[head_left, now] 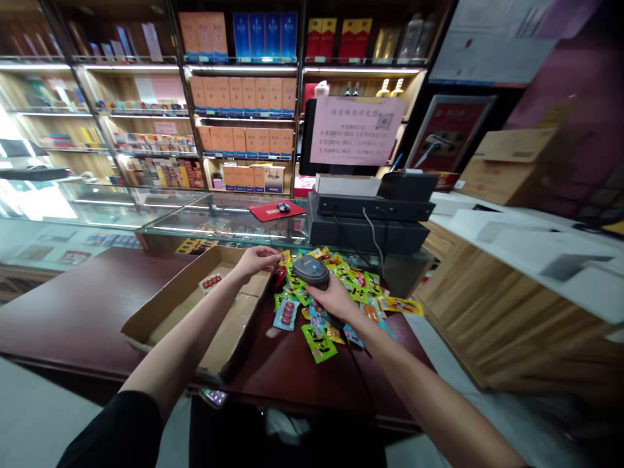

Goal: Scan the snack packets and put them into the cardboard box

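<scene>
A dark barcode scanner (pixel 311 270) with a small blue light is gripped in my right hand (pixel 335 298), over the pile of snack packets (pixel 353 276). My left hand (pixel 258 261) is above the far right corner of a shallow cardboard box (pixel 160 286), its fingers pinched together beside the pile's left edge. What those fingers hold, if anything, is too small to make out. One packet with red pieces (pixel 211 281) lies inside the box. A blue packet (pixel 286 314) and a green packet (pixel 319 343) lie at the near side of the pile.
The dark red table (pixel 88 305) bears the box and pile. Behind it stand a glass counter, a red mouse pad (pixel 276 209) with a mouse, and a black register (pixel 368 227) under a pink sign (pixel 358 130). Cables run from the register and scanner. A wooden cabinet (pixel 517 312) is at right.
</scene>
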`<state>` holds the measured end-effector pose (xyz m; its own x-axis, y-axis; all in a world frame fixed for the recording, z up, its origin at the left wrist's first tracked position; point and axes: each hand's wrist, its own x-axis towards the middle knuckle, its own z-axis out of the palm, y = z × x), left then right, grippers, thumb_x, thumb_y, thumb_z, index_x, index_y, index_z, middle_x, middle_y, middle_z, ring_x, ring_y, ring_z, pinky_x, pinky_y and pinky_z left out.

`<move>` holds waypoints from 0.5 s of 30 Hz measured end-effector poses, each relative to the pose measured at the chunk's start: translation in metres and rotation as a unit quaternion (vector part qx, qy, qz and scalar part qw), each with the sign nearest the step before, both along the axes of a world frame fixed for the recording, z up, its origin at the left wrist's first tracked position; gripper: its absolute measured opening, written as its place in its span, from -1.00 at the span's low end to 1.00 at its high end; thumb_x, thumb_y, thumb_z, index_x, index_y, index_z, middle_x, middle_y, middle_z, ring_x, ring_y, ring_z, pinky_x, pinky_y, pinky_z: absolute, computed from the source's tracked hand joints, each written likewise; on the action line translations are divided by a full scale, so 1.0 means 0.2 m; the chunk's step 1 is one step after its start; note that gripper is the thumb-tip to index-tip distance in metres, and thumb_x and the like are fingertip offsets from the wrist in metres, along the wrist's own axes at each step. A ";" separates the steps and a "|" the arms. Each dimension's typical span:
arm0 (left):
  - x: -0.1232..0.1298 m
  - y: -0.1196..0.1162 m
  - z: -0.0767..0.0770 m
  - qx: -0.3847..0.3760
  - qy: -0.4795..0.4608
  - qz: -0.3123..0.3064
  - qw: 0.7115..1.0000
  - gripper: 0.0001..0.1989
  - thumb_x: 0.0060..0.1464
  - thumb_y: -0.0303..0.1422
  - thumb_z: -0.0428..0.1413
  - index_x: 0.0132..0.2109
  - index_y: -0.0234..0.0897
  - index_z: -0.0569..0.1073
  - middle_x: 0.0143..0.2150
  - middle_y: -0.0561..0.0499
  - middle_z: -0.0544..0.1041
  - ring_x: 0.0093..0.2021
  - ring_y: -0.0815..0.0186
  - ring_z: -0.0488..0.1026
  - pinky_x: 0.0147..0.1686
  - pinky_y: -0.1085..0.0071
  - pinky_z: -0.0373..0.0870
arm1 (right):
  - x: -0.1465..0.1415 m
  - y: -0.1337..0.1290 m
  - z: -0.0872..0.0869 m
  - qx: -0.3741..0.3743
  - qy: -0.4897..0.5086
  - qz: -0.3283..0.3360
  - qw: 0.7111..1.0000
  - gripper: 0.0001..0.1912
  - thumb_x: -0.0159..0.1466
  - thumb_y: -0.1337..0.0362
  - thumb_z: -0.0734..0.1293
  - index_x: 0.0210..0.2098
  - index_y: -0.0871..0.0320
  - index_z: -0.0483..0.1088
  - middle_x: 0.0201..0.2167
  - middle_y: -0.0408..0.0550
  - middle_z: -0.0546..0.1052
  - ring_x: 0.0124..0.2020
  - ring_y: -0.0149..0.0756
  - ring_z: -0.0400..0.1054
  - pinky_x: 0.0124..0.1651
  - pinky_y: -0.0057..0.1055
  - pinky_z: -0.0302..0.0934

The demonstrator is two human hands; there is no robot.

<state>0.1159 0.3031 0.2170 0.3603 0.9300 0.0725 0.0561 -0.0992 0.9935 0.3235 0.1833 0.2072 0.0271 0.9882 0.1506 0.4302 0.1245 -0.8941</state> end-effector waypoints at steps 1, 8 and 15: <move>0.05 0.01 -0.01 -0.001 0.004 -0.007 1.000 -0.56 -0.29 -0.12 0.32 -0.29 -0.35 0.51 -0.43 -0.02 0.53 -0.41 0.34 0.47 -0.38 0.40 0.44 | 0.04 -0.01 0.00 -0.001 0.000 -0.012 1.000 -0.88 0.10 0.22 0.32 -0.47 0.15 0.36 -0.74 -0.17 0.40 -0.75 -0.37 0.26 -0.65 -0.45 0.19; 0.33 0.09 -0.08 -0.034 0.106 -0.006 0.994 -0.76 -0.11 -0.32 0.21 -0.26 -0.34 0.47 -0.35 -0.07 0.54 -0.40 0.28 0.50 -0.41 0.40 0.43 | 0.26 -0.05 -0.05 -0.014 -0.004 -0.070 0.997 -0.85 0.10 0.20 0.32 -0.50 0.16 0.35 -0.74 -0.15 0.40 -0.75 -0.39 0.26 -0.66 -0.47 0.15; 0.42 0.10 -0.24 0.164 0.426 0.090 0.885 -0.63 -0.03 -0.34 0.11 -0.06 -0.41 0.41 -0.17 -0.28 0.53 -0.08 0.07 0.47 -0.10 0.30 0.32 | 0.33 -0.08 -0.09 -0.032 0.033 -0.084 0.995 -0.82 0.09 0.19 0.34 -0.36 0.16 0.35 -0.74 -0.18 0.40 -0.76 -0.38 0.24 -0.69 -0.48 0.14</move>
<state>0.1991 0.3235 0.1682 0.2625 0.9572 0.1219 0.8158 -0.2877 0.5017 0.3895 0.1672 0.1885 0.2005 0.9764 0.0809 0.3810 -0.0016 -0.9246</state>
